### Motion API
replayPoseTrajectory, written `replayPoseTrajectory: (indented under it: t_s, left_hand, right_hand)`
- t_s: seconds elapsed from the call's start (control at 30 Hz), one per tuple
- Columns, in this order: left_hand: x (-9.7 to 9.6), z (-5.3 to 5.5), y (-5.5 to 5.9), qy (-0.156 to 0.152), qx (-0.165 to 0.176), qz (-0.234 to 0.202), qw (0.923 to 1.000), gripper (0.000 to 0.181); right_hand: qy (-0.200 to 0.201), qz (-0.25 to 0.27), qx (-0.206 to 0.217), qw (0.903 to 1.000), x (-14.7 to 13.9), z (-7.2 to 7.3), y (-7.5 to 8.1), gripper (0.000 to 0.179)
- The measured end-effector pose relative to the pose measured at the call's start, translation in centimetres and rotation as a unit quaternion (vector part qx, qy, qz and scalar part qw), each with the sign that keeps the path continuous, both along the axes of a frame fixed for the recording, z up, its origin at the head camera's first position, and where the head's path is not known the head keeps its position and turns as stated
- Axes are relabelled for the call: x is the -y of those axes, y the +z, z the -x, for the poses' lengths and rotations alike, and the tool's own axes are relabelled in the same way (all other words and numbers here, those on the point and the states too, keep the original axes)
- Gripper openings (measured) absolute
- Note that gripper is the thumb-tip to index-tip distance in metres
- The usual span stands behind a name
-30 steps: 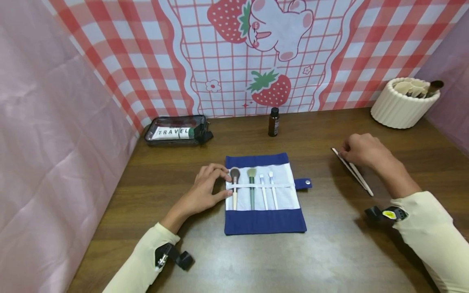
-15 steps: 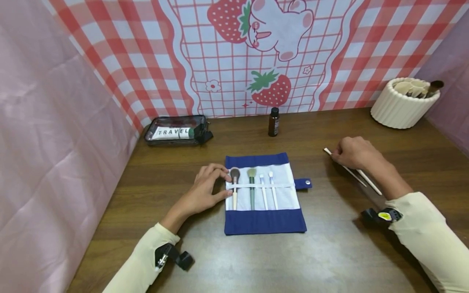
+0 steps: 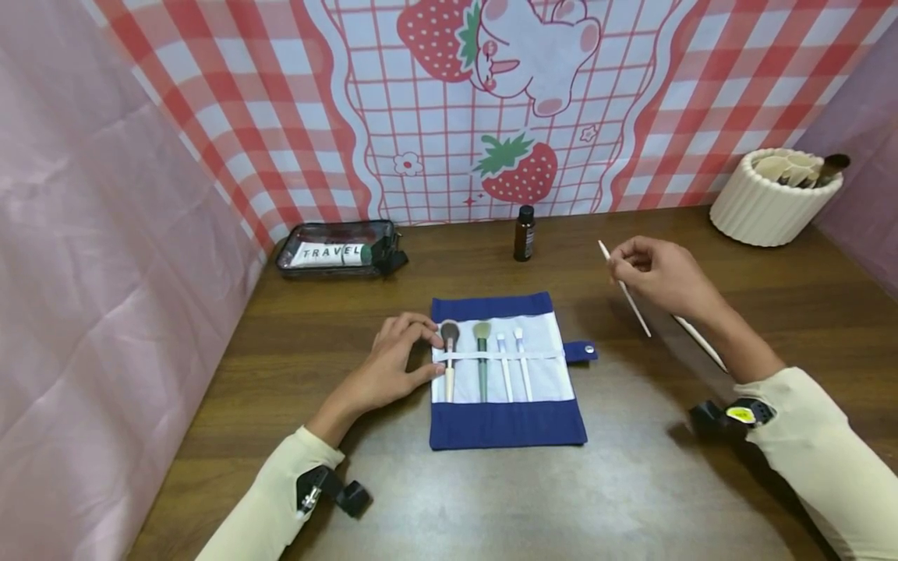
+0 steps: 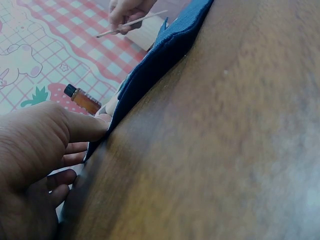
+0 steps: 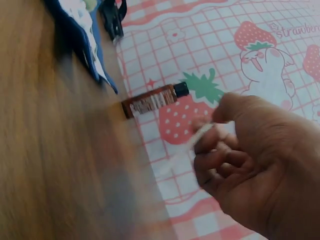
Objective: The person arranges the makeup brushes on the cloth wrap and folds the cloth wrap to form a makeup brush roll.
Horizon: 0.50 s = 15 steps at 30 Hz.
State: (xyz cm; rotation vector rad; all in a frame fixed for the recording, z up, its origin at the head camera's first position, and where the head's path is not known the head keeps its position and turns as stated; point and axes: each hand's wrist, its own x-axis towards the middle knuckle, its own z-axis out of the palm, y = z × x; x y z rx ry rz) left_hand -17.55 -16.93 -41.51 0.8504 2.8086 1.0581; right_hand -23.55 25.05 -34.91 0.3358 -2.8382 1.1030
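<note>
**Slim pale stick (image 3: 634, 307) aslant in the right hand (image 3: 662, 274), brush roll (image 3: 508, 425) to its lower left**

The right hand pinches the slim pale stick between thumb and fingers, right of center in the head view. The stick's long axis slants from upper left to lower right, whereas the four brushes (image 3: 482, 375) in the brush roll run nearly straight up and down the frame. The brush roll lies spread on the table (image 3: 505, 506) at center, its snap tab (image 3: 581, 351) pointing right, toward the stick's side. The left hand (image 3: 393, 362) is much the nearer to it: fingers loosely bent, fingers and thumb parted, touching the left edge. A second pale stick (image 3: 701, 344) lies just beside the right wrist, slanting the same general way.
</note>
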Motion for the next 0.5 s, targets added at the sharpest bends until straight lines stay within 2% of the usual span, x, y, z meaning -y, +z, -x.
replayPoseTrajectory:
  t_s: [0.1,0.23,0.37,0.5]
  left_hand:
    - [0.0,0.0,0.0,0.001,0.002,0.003,1.0000,0.028]
    - [0.0,0.0,-0.2,0.001,0.002,0.004,1.0000,0.028]
    - [0.0,0.1,-0.2,0.001,0.002,0.003,1.0000,0.028]
    - [0.0,0.1,-0.3,-0.001,-0.001,0.001,1.0000,0.029]
  right_hand:
    - [0.002,0.073,0.006,0.9973,0.6,0.0,-0.1,0.030]
    - [0.004,0.136,0.016,0.9905,1.1,0.1,-0.1,0.039]
    - [0.008,0.201,0.045,0.9786,1.9,0.4,-0.2,0.044]
    - [0.030,0.248,0.075,0.9652,3.0,0.7,-0.4,0.042]
